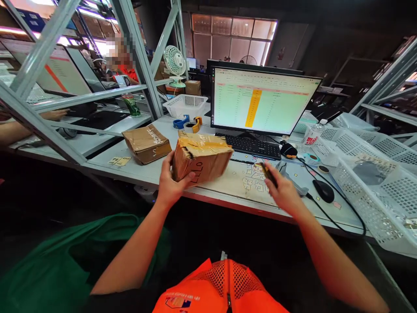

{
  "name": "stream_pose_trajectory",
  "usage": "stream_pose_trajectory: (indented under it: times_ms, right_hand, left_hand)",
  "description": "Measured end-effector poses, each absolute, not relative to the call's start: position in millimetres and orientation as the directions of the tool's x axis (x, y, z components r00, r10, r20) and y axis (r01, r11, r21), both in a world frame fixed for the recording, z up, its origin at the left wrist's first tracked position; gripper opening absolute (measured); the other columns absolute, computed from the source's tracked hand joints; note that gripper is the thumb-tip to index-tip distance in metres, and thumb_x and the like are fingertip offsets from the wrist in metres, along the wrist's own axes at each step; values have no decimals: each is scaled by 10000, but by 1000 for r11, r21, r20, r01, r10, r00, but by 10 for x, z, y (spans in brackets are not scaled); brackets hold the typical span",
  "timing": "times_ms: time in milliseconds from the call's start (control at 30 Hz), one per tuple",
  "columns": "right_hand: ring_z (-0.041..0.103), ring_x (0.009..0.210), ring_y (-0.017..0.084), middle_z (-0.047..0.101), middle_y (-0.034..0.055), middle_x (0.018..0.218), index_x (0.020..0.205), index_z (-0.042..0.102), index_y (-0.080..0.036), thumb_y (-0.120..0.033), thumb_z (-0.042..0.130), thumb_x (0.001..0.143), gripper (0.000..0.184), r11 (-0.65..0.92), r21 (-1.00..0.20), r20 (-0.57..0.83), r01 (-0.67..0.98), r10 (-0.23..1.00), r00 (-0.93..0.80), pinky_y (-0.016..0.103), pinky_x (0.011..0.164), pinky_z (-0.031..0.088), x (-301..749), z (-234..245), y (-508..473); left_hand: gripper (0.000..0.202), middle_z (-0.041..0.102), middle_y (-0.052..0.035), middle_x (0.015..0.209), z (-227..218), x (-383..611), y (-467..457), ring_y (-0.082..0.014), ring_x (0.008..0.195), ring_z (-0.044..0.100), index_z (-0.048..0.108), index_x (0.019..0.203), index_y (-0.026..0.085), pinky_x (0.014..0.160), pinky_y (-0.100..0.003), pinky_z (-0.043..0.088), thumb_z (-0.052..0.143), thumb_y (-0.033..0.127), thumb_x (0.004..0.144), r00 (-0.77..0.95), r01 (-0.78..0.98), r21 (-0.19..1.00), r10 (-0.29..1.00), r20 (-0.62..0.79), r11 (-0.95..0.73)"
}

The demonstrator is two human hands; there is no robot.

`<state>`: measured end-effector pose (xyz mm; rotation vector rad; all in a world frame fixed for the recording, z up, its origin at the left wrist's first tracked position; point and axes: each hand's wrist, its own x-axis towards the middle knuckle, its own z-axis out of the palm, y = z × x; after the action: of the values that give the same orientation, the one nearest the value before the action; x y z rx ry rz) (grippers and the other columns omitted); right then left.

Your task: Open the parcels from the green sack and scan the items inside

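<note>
My left hand point(174, 182) grips a taped cardboard box point(208, 163) by its near left corner, tilting it at the front of the desk. Yellowish tape covers the box's top, and dark letters are written on its side. To the right of the box, my right hand point(283, 191) is closed round a dark utility knife point(269, 174) with a bit of yellow on it, held apart from the box. A second cardboard box point(146, 143), brown with writing on top, lies on the desk to the left. Beyond my right hand rests a grey handheld scanner point(293, 180), partly hidden.
A monitor point(260, 102) and keyboard point(250, 145) stand behind the box. Tape dispensers point(189, 124) lie near a white basket point(185, 104). At right are a mouse point(323, 191), a cable and white baskets point(374, 195). A metal frame point(137, 61) rises at left; another person sits beyond it.
</note>
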<state>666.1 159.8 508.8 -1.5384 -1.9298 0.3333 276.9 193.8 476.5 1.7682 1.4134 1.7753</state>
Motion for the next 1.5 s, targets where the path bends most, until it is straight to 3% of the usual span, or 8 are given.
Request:
stream_pose_trajectory:
  times_ms: [100, 200, 267, 400, 567, 867, 1233, 1500]
  right_hand:
    - [712, 675, 189, 761, 54, 1023, 1697, 386, -325, -419, 619, 1007, 734, 168, -743, 176, 648, 983, -52, 357, 669, 624, 6895, 5262, 1872]
    - [652, 556, 152, 660, -27, 793, 1699, 363, -325, -329, 613, 1011, 733, -25, -914, -80, 404, 989, -121, 282, 529, 571, 6897, 5261, 2139]
    - [650, 556, 144, 648, -36, 765, 1696, 368, -321, -287, 603, 1020, 716, -103, -951, -164, 292, 967, -194, 264, 516, 567, 6827, 5234, 2270]
    - [638, 552, 138, 652, -38, 751, 1701, 366, -326, -302, 620, 1029, 719, -104, -972, -160, 209, 948, -274, 247, 488, 556, 6727, 5282, 2332]
    - [619, 539, 129, 635, -40, 738, 1706, 371, -328, -335, 644, 1019, 739, -76, -953, -164, 292, 944, -287, 230, 457, 535, 6817, 5431, 2109]
    - [597, 517, 113, 594, -44, 729, 1711, 365, -352, -368, 613, 1027, 728, 22, -852, -117, 522, 966, -232, 197, 418, 489, 6846, 5516, 1823]
    - [589, 516, 116, 593, -40, 734, 1711, 375, -328, -376, 590, 1016, 729, 64, -816, -74, 575, 974, -215, 211, 434, 497, 6807, 5536, 1713]
    - [596, 484, 120, 580, -50, 682, 1703, 395, -311, -391, 597, 1011, 726, 54, -749, -222, 661, 919, -327, 195, 399, 476, 6822, 5610, 1533]
  left_hand:
    - [1215, 457, -222, 1647, 4454, 2715, 2068, -411, 1509, 480, 317, 1640, 188, 1255, -554, 444, 874, 735, 709, 21, 183, 904, 921, 390, -387]
    - [1275, 489, -251, 1626, 4242, 2768, 2185, -446, 1510, 484, 320, 1629, 171, 1273, -601, 413, 938, 697, 645, 233, 101, 971, 954, 190, -218]
    - [1275, 465, -260, 1644, 4203, 2819, 2243, -450, 1524, 467, 315, 1625, 163, 1286, -612, 391, 965, 641, 638, 279, 75, 978, 945, 169, -197]
    - [1230, 468, -263, 1640, 4195, 2881, 2278, -444, 1546, 439, 341, 1593, 154, 1303, -633, 350, 992, 557, 631, 292, 77, 971, 936, 195, -227]
    - [1152, 504, -254, 1601, 4040, 2876, 2234, -394, 1539, 461, 297, 1604, 174, 1301, -629, 340, 940, 559, 730, 269, 157, 935, 925, 269, -318]
    - [767, 672, -196, 1323, 3949, 2900, 2155, -396, 1412, 574, 580, 1286, 173, 1226, -620, 434, 845, 685, 780, 265, 302, 886, 923, 277, -353]
    - [1017, 646, -223, 1367, 3962, 2943, 2102, -400, 1414, 575, 453, 1491, 164, 1203, -618, 440, 860, 725, 747, 247, 271, 883, 914, 322, -384]
    - [941, 665, -211, 1296, 3906, 2998, 2144, -384, 1303, 641, 525, 1379, 148, 1155, -607, 482, 876, 711, 712, 172, 291, 875, 921, 350, -387]
